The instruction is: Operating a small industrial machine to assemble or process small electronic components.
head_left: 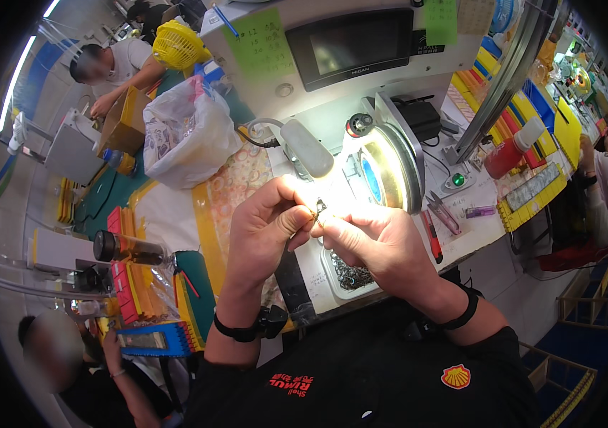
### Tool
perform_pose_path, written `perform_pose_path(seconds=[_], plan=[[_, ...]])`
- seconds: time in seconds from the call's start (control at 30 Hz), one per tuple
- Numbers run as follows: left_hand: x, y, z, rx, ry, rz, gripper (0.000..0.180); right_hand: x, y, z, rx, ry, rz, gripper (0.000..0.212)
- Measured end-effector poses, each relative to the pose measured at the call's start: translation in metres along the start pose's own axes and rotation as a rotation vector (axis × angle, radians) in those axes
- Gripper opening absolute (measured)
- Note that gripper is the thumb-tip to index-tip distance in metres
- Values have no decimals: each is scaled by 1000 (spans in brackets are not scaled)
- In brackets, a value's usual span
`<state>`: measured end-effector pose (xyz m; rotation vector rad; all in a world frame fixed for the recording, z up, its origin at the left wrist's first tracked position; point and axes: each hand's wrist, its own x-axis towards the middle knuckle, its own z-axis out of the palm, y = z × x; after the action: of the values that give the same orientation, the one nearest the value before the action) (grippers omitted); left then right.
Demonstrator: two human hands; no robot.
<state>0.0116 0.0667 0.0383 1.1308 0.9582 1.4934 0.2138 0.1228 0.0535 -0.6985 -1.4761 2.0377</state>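
Metal part pinched between two hands: left; right.

The small dark metal part pinched between left hand and right hand is mostly covered by fingertips and glare; below it, the white tray's contents are perhaps rings.

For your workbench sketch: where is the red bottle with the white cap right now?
In the head view, the red bottle lies tilted at the bench's right side, right of the round lit lamp, above the pink tweezers.
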Motion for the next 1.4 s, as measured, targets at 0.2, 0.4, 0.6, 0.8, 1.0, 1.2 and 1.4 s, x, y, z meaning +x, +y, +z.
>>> perform_pose_path(seconds=[0.2, 0.4, 0.6, 0.8, 1.0, 1.2, 1.4], plan=[[0, 0, 0, -5, 0, 1, 8, -1, -2, 1, 4, 3, 3, 26], [-1, 1, 1, 1, -4, 7, 9, -2, 0, 1, -4, 5, -7, 26], [-2, 2, 2, 7, 1, -7, 11, -3, -1, 0, -5, 15, -9, 26], [-4, 2, 6, 39, 40, -18, 14, -11, -6, -5, -78, 38, -45, 28], [-11, 3, 12, 84, 119, -67, 7, -23, 0, -12, -401, 120, -305, 29], [-24, -11, -2, -12, 110, 57, 7, -37, -19, -29, -360, 262, -413, 19], [-32, -19, -8, -80, 97, 127, 13, -3, -53, -55, -716, 484, -706, 17]])
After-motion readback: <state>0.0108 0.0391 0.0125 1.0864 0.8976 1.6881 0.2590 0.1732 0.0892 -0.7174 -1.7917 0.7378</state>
